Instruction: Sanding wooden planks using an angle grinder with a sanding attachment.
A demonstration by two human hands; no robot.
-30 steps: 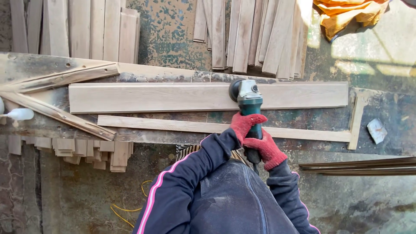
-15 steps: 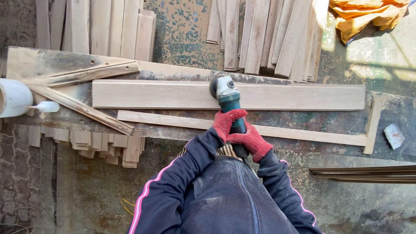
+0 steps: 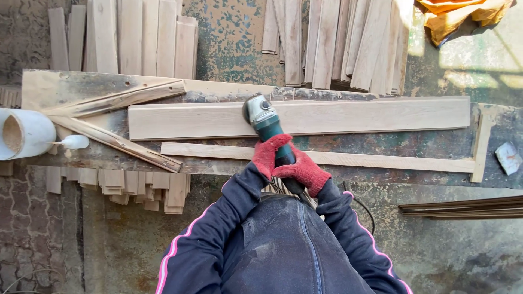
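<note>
Two gloved hands, left hand (image 3: 268,154) and right hand (image 3: 303,171), grip one angle grinder (image 3: 265,122) on one plank (image 3: 354,117).

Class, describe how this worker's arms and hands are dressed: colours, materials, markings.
Both hands wear red knitted work gloves: left hand, right hand. Both arms are in dark navy jacket sleeves with a thin pink stripe running down the outer side of each.

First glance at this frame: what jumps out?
Two red-gloved hands, left hand and right hand, grip a green angle grinder at centre frame, its head resting on a long pale wooden plank that lies across the worn workbench. Stacks of wooden slats lie beyond the bench, and a white tube sits at the bench's left end.
</note>
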